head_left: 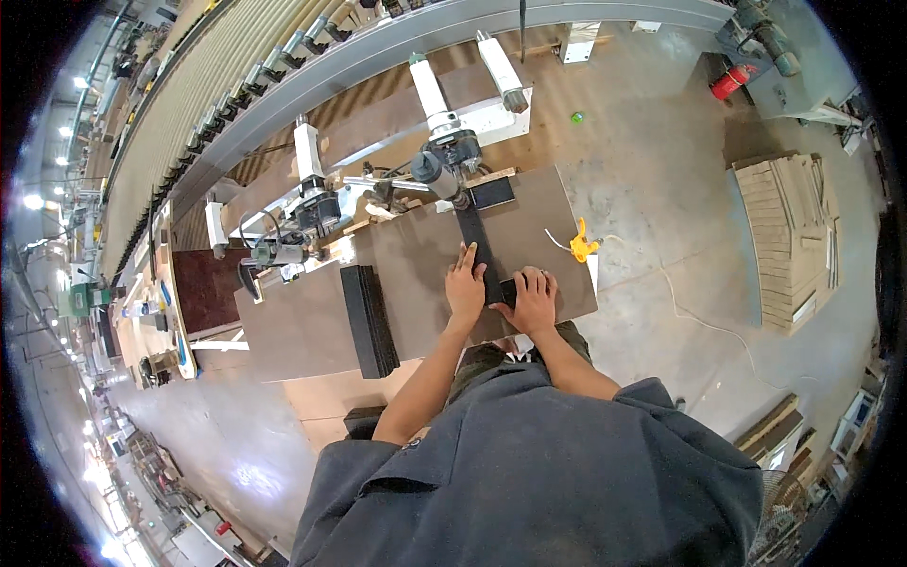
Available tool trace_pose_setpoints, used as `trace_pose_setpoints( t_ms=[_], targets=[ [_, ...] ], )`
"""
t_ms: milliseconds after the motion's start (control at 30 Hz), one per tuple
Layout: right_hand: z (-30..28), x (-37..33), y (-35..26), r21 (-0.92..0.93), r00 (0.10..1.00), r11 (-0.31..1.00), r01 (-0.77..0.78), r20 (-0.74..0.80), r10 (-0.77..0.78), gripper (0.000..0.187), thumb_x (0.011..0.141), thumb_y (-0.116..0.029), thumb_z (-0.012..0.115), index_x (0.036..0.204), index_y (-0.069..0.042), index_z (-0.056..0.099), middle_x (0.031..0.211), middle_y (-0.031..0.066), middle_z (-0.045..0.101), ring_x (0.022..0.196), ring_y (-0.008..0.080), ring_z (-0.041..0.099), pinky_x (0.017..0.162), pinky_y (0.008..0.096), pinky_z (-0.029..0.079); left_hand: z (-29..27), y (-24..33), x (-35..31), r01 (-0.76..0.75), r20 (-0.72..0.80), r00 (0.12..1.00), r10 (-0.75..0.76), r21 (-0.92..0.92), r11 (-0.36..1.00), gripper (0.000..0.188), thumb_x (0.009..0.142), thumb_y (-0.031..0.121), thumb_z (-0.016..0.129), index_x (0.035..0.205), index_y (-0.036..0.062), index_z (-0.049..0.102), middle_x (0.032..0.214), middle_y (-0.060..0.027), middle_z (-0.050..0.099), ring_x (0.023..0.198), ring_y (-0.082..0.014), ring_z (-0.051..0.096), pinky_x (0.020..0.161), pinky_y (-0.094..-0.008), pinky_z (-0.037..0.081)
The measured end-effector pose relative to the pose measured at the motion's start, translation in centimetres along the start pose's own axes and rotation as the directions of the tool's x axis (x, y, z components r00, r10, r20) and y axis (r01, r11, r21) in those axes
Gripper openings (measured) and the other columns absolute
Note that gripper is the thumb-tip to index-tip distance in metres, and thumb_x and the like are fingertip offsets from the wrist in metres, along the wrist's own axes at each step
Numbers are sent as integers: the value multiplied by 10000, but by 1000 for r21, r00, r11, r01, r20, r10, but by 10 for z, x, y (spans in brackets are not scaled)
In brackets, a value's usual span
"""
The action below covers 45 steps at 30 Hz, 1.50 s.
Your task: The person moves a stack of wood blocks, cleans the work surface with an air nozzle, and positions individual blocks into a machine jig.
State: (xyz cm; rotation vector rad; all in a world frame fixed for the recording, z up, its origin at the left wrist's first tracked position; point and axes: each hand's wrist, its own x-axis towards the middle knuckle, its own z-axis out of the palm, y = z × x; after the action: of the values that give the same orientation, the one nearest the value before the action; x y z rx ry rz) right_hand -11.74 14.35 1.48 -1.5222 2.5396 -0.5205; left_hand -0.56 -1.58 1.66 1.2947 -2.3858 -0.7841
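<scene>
A long black strip [479, 236] lies on a brown worktable, its far end under the vertical head of a drill-like machine [436, 173]. My left hand [465, 291] rests along the strip's left edge, fingers stretched forward and pressing on it. At the strip's near end, on its right side, my right hand [533, 304] has its fingers curled over a small black block [509, 292]. The block seems to touch the strip; its underside is hidden. To the left, a stack of black strips [368, 321] lies on the table.
A yellow air-gun-like tool [581, 244] hangs at the right table edge [581, 283], with a pale hose trailing over the floor. A second machine head [316, 208] stands back left. Stacked boards [789, 241] and a red fire extinguisher [730, 82] are at right.
</scene>
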Motion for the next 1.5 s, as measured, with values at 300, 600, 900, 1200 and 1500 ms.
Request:
trace_pose_setpoints(
  t_ms=[300, 600, 900, 1200, 1500],
  targets=[
    [-2, -3, 3, 66, 997, 997, 30, -80, -24, 911, 790, -590, 948, 1466, -84, 606, 1514, 155, 584, 1509, 390, 501, 1308, 648, 313, 14, 30, -6, -59, -105, 991, 81, 202, 978, 785, 1001, 392, 835, 1702, 146, 581, 1708, -334, 551, 1163, -496, 741, 1000, -553, 623],
    [-8, -2, 0, 73, 999, 996, 42, -33, -40, 986, 779, -746, 909, 1463, -102, 610, 1495, 130, 595, 1492, 380, 513, 1301, 634, 315, 19, 19, -5, -49, -131, 988, 78, 208, 977, 765, 921, 294, 842, 1643, 148, 637, 1674, -351, 575, 1124, -450, 765, 950, -539, 644],
    [-11, -2, -2, 62, 996, 995, 79, -53, -76, 981, 790, -765, 913, 1469, -123, 616, 1496, 124, 606, 1508, 372, 514, 1303, 636, 307, 26, 15, -10, 21, -214, 977, -6, 67, 997, 669, 887, 302, 868, 1527, 175, 723, 1655, -287, 627, 1169, -453, 785, 989, -522, 648],
    [-3, -2, -3, 47, 1000, 999, 27, -16, -27, 1039, 742, -796, 930, 1482, -141, 611, 1529, 108, 583, 1501, 384, 503, 1299, 644, 313, 13, 0, -10, 39, -243, 970, -27, 46, 998, 615, 845, 309, 857, 1438, 171, 767, 1634, -267, 646, 1143, -442, 787, 938, -536, 664],
    [-7, -2, -8, 79, 1000, 997, -16, 4, 15, 1030, 781, -828, 878, 1494, -135, 613, 1526, 114, 583, 1510, 399, 489, 1317, 640, 292, -98, -84, -112, 162, -165, 979, -116, 299, 941, 525, 980, 365, 855, 1477, 214, 780, 1639, -191, 677, 1314, -450, 705, 1119, -573, 548]
  ],
)
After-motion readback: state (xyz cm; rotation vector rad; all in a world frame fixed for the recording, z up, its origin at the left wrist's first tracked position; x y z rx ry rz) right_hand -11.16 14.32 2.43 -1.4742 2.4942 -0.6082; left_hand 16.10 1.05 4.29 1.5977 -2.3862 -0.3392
